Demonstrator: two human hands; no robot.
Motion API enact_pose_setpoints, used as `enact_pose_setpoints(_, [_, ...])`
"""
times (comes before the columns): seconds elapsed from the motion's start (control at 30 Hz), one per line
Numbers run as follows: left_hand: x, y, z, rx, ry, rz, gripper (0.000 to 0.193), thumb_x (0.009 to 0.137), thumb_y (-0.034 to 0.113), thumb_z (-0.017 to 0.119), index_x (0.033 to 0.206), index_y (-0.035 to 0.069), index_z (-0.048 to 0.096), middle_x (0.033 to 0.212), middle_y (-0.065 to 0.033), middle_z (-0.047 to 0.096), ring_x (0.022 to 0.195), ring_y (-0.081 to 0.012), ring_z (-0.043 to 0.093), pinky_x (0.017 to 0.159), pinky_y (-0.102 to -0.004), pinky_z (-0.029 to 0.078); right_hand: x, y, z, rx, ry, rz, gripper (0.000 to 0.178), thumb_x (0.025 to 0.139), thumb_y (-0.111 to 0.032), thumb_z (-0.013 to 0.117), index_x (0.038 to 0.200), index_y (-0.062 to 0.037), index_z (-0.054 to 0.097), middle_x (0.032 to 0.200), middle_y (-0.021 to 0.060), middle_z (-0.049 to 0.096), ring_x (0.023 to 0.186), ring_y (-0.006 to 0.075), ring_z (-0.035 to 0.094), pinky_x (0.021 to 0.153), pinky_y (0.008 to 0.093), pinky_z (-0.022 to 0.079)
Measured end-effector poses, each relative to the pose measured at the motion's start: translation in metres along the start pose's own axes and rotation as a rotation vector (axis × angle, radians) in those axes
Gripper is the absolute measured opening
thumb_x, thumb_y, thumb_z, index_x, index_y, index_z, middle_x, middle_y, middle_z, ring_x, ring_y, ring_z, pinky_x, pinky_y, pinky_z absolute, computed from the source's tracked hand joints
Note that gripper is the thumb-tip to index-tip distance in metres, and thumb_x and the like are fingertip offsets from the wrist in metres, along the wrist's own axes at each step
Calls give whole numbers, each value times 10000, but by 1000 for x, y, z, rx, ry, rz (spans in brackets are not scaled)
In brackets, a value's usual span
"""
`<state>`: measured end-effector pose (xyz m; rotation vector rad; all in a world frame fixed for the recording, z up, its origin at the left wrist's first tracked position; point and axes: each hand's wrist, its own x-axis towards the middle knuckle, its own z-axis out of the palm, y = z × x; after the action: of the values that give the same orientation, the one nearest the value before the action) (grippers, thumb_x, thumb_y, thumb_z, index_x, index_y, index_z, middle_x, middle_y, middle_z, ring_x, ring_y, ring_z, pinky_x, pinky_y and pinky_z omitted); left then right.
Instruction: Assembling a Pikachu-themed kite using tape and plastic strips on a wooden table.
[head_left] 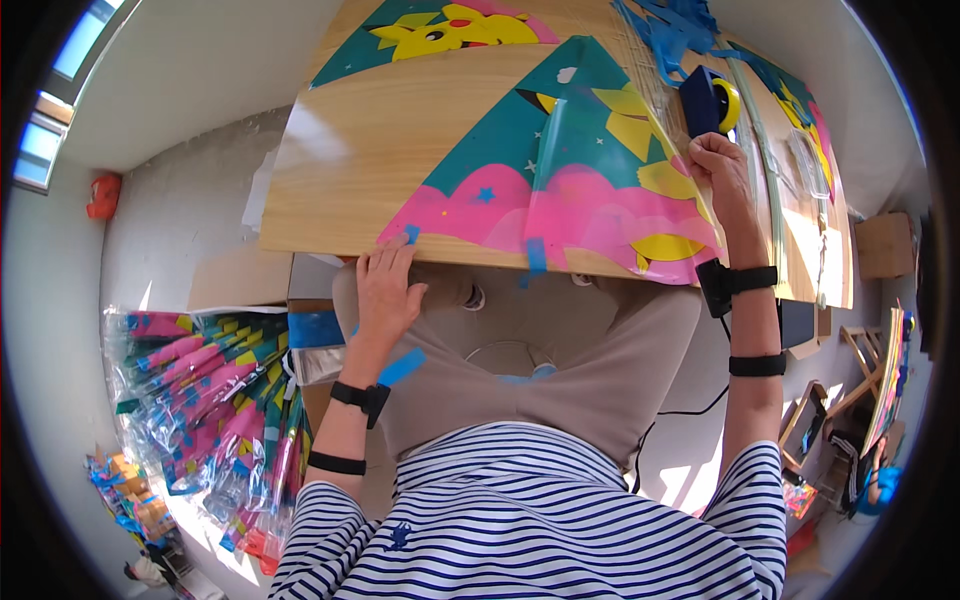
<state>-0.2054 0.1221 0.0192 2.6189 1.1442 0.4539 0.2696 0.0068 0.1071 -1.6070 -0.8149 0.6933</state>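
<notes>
A triangular printed plastic sheet [480,180] in green, pink and yellow lies on the wooden tabletop [350,150]. Blue tape pieces [536,255] sit along its lower edge. My left hand [388,290] rests at the table's near edge, fingers stretched out over the sheet's lower left corner, touching it beside another bit of blue tape. A loose blue strip [402,367] clings near my left wrist. My right hand [722,168] is at the sheet's right edge, thumb and fingers pinched together; what lies between them is hidden. Just beyond it stands a dark blue tape dispenser [704,103] with a yellow roll.
More printed sheets [455,35] lie at the table's far side and right. Blue scraps [675,30] are heaped at the back. On the left, a pile of folded colourful plastic pieces [210,400] fills the space beside a cardboard box [240,280]. Wooden frames [850,380] stand at right.
</notes>
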Motion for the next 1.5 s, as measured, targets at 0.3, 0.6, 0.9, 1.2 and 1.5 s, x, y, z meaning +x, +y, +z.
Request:
enact_pose_setpoints(0.3, [-2, -3, 10, 2, 58, -18, 581, 687, 130, 801, 1222, 64, 582, 1386, -81, 526, 1324, -300, 462, 1101, -592, 299, -1, -28, 238, -372, -846, -63, 133, 866, -95, 639, 774, -21, 577, 701, 1, 542, 634, 82, 511, 583, 248, 426])
enact_pose_setpoints(0.6, [0, 3, 7, -33, 57, -70, 517, 699, 111, 796, 1176, 49, 605, 1377, -102, 504, 1320, -305, 464, 1102, -640, 294, 12, 3, 333, -610, -1064, -317, 192, 733, -140, 710, 769, 36, 641, 795, 208, 657, 731, 360, 617, 630, 436, 481])
enact_pose_setpoints(0.9, [-1, -1, 0, -112, 45, -82, 541, 708, 88, 794, 1211, 44, 598, 1361, -160, 471, 1297, -341, 469, 1091, -660, 295, 16, 10, 343, -645, -1082, -334, 150, 751, -85, 685, 782, 38, 605, 745, 168, 602, 723, 302, 574, 658, 410, 464])
enact_pose_setpoints(1.2, [0, -4, -4, -71, 7, -62, 572, 701, 95, 792, 1237, 64, 597, 1334, -75, 506, 1326, -269, 463, 1090, -710, 244, 17, -1, 341, -700, -1086, -299, 176, 773, -111, 701, 813, 37, 614, 731, 152, 610, 706, 265, 583, 640, 391, 463])
enact_pose_setpoints(1.5, [0, -7, -9, -24, -43, -30, 581, 705, 110, 792, 1252, 73, 598, 1352, -49, 505, 1338, -256, 453, 1083, -746, 216, 21, 11, 344, -723, -1077, -392, 180, 766, -120, 700, 792, 34, 611, 770, 165, 610, 749, 304, 583, 667, 410, 461])
